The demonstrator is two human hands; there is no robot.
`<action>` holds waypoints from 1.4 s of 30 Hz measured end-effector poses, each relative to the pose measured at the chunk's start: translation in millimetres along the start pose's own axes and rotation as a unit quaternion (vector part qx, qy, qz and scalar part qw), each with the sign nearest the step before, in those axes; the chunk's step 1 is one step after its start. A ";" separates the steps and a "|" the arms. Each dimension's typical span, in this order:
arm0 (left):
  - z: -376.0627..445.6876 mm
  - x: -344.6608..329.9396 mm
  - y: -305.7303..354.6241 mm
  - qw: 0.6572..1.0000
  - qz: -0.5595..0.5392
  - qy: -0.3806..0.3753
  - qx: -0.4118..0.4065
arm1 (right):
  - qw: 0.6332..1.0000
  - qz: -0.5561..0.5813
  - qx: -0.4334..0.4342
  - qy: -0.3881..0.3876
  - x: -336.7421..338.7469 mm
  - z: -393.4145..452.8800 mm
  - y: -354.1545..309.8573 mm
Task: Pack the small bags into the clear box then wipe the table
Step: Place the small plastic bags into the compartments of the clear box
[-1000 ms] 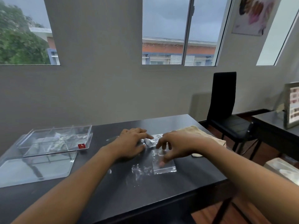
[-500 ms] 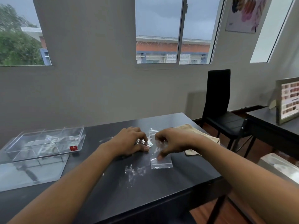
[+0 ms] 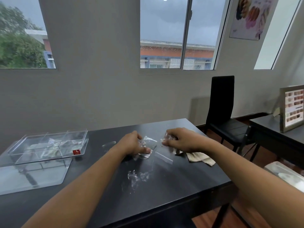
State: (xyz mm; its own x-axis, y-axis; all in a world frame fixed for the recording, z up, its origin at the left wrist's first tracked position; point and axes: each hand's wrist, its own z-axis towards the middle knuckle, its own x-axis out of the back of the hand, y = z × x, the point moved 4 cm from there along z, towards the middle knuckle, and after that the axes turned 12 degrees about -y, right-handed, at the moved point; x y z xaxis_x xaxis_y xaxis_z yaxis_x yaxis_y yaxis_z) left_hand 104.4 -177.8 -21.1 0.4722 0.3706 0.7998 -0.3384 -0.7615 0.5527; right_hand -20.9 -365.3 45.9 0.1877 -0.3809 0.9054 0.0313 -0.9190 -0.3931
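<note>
On the black table my left hand pinches a small clear bag and presses others flat beneath it. My right hand is closed around another crumpled small bag, lifted just off the table. One flat bag lies between the hands and a crinkled one lies nearer to me. The clear box, divided into compartments, stands open at the far left with some bags inside. A beige cloth lies under my right wrist.
The box's clear lid lies flat in front of the box at the table's left edge. A black chair stands off the right end. A second dark table with a framed chart is further right.
My right hand has lifted off the flat bag and moved right and back, now clutching a crumpled bag. My left hand has gathered a bag up. The head has tilted slightly.
</note>
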 end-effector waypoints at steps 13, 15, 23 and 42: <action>-60.9 73.4 -32.5 0.921 -0.346 0.169 -0.067 | 0.938 0.312 0.065 0.135 5.3 16.5 -22.7; -77.7 87.1 -41.5 0.890 -0.414 0.174 -0.079 | 0.929 0.330 0.082 0.145 4.5 22.2 -34.2; -132.2 142.4 -124.7 0.829 -0.476 0.282 -0.079 | 0.888 0.411 0.148 0.142 -3.8 60.5 -99.4; -185.4 167.1 -267.9 0.952 0.042 0.301 0.019 | 0.921 -0.253 0.269 0.118 -87.3 154.9 -229.4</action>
State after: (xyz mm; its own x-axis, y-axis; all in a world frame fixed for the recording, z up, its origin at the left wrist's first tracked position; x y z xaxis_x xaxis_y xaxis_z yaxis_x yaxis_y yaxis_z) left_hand 123.1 186.8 7.9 -0.1117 0.5359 0.8368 -0.3189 -0.8169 0.4806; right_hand 107.6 -105.5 32.2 -0.2026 0.0132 0.9792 0.5511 -0.8250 0.1251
